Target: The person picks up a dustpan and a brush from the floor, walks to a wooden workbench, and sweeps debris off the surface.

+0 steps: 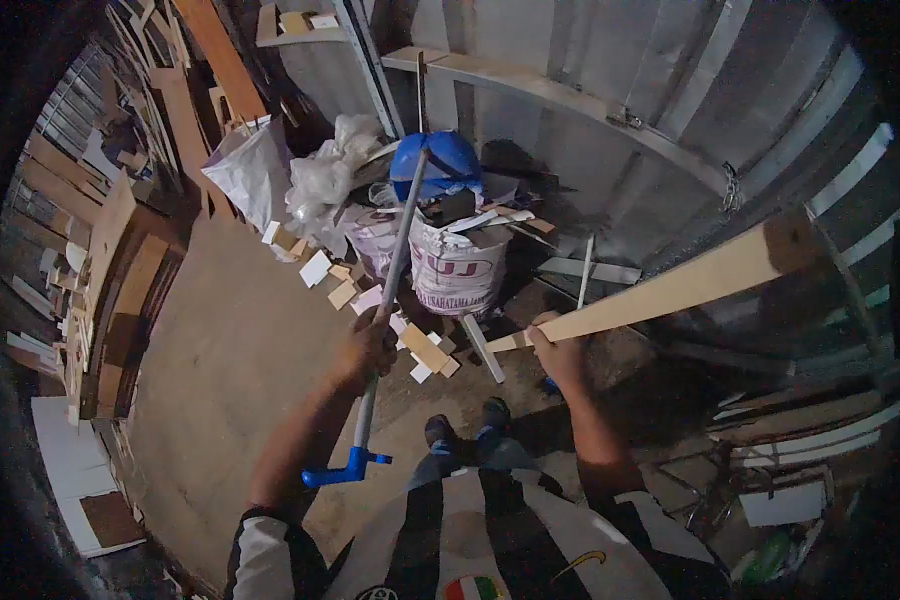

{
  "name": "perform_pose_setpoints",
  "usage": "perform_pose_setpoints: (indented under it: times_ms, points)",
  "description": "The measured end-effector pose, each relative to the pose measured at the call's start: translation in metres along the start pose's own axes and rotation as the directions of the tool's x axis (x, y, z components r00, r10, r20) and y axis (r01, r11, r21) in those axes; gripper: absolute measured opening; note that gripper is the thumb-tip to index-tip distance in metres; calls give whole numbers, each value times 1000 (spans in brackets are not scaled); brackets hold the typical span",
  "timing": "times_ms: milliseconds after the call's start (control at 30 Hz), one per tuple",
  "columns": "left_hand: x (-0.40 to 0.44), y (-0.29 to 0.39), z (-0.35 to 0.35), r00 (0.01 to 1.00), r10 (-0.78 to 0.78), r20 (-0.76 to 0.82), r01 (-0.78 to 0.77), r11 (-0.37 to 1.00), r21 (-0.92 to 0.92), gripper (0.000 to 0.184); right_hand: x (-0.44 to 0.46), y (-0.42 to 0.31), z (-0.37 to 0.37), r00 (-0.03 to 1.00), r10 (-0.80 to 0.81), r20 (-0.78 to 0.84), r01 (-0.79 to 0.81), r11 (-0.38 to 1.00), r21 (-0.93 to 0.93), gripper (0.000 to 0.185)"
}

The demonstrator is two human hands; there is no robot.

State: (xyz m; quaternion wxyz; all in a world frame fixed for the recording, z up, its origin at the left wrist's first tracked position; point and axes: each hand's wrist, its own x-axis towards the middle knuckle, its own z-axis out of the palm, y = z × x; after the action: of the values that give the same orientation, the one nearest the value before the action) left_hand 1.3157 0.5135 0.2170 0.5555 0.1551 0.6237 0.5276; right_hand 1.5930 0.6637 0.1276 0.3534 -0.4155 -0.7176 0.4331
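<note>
A grey pipe (395, 270) runs upward from a blue fitting (345, 468) at its lower end, and my left hand (368, 352) is wrapped round it. Its upper end reaches to a blue plastic piece (435, 165) above the sacks. My right hand (558, 350) grips a long pale wooden board (670, 285) near its narrow end; the board slants up to the right. Just left of that hand, a short light strip (483, 348) leans by the filled white sack (458, 262).
Wood offcuts (425, 345) lie on the floor before the sacks. Stacked boards (120, 290) stand at the left, with clear plastic bags (320, 190) near the back. A corrugated metal wall (610, 90) rises behind. More boards (810, 440) lie at the lower right.
</note>
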Motion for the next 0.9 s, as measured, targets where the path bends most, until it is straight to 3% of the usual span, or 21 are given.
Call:
perform_pose_setpoints:
  times_ms: [133,333,400,500,533,767,833,900]
  points:
    - [-9,-16,9,997,80,15,-79,996,-49,36,-6,30,7,1000,-3,-20,4,999,34,6]
    - [-32,-7,38,995,72,-70,-80,990,-114,32,-8,8,6,1000,-8,-7,9,999,46,7]
    - [-12,-31,26,993,108,41,-97,972,-216,28,-6,12,8,1000,-9,18,9,1000,21,7]
    - [-19,-42,21,1000,29,10,-25,962,-274,25,-4,18,14,999,-41,33,41,999,6,7]
    - [-25,-44,18,996,68,56,-49,955,-293,26,-4,19,16,997,-69,22,69,997,16,7]
    - [-66,-25,-25,991,100,-92,-117,972,-206,35,-4,-4,43,992,-129,-5,129,992,18,11]
    - [-86,-13,-46,980,189,59,-142,879,-455,38,-3,-31,54,991,-134,8,134,990,-31,15]
    - [-108,-3,-70,983,180,46,-132,853,-504,39,-6,-75,72,987,-163,1,163,986,-33,16]
